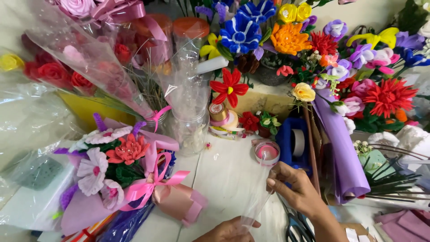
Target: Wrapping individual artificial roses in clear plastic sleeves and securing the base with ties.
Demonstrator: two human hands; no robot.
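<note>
Table of pale planks, crowded on three sides with craft flowers. Right hand pinches the upper edge of a clear film strip between thumb and fingers. Left hand, only partly in view at the bottom edge, holds the strip's lower end; its grip cannot be told fully. The strip hangs slanted between both hands, above the bare middle of the table.

Just beyond the right hand stands a blue tape dispenser, with a pink ribbon roll beside it. Scissors lie under the right wrist. A purple paper roll leans to the right of the dispenser.

On the left lies a bouquet of pink, white and red flowers tied with a pink bow. Behind it stand wrapped roses in clear sleeves and a glass jar. Flower arrangements in blue, orange, yellow, red and purple fill the back and right.
</note>
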